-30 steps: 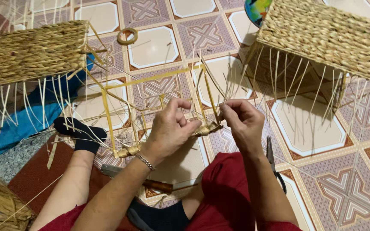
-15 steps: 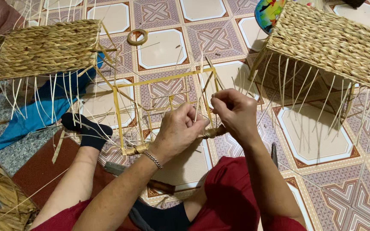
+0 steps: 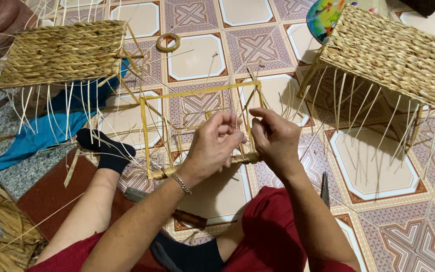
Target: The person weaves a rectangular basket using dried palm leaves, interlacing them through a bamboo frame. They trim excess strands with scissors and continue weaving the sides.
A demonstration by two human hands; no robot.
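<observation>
Patterned floor tiles (image 3: 368, 166) lie beneath both hands at a yellow frame (image 3: 197, 93).

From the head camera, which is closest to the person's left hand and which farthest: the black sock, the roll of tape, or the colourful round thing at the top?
From the left hand:
1. Black sock, on the foot to its left.
2. Roll of tape, on the tiles above it.
3. Colourful round thing, at the upper right edge beside a woven basket.
</observation>
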